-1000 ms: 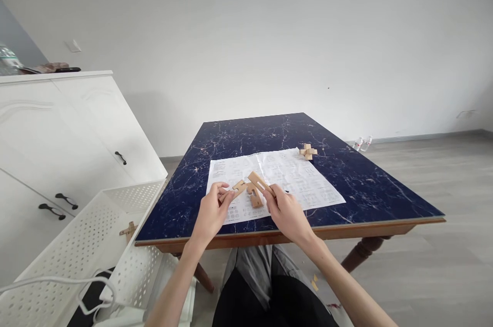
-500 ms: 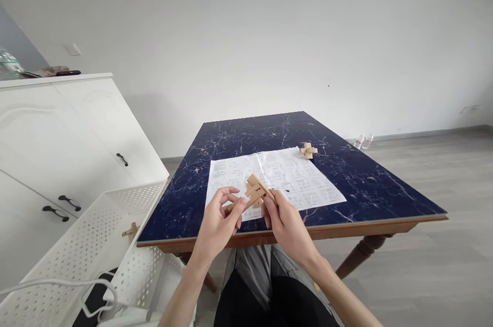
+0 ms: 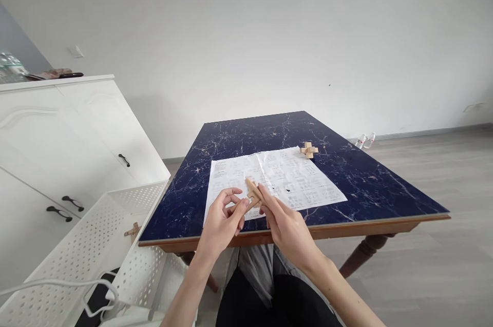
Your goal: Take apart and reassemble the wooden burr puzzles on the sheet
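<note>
Light wooden puzzle pieces point(image 3: 253, 195), notched and crossing each other, are held between my hands over the paper's near part. My left hand point(image 3: 224, 215) pinches the lower-left end of one piece with thumb and fingertips. From the right, my right hand point(image 3: 285, 223) grips the pieces, its fingers laid along the upper one and covering part of it. Beneath lies a creased printed instruction sheet point(image 3: 304, 178) with rows of small diagrams. At its far right corner sits an assembled wooden cross-shaped puzzle point(image 3: 308, 150).
The dark blue marbled table point(image 3: 246, 134) has a brown wooden edge. To the left, a white perforated basket point(image 3: 73, 245) holds another wooden piece point(image 3: 133, 231) and a white cable point(image 3: 61, 282). Beside it stands a white cabinet point(image 3: 77, 137). Plastic bottles point(image 3: 364, 140) stand on the floor beyond the table.
My right hand has shifted its fingers up along the upper piece. The pieces have turned, and the dark mark seen before on one is now hidden.
</note>
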